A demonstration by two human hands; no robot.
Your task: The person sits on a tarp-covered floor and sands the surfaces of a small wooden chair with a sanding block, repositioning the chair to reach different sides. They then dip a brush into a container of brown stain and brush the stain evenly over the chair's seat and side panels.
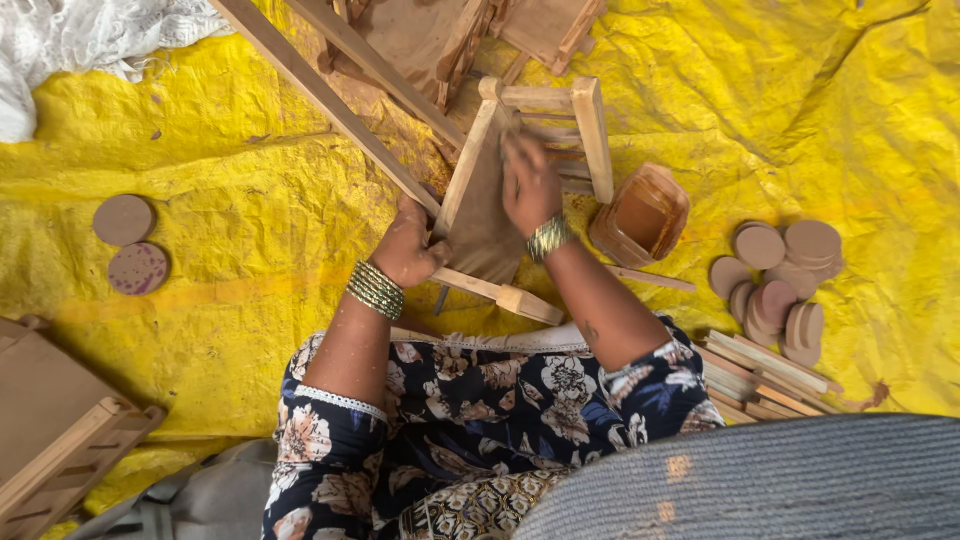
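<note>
Head view: left hand [408,248] grips near-left edge of small wooden frame [520,180] at centre on yellow tarp [250,190]; right hand [528,185], blurred, probably flat on its panel. Frame could tip right onto the container [645,215] if left grip slackens.

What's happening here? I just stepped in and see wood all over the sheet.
A seated person steadies a small wooden frame on a yellow sheet. The left hand grips its near corner; the right hand presses flat on its board panel. An open container, round wooden discs and a bundle of slats lie to the right.
</note>
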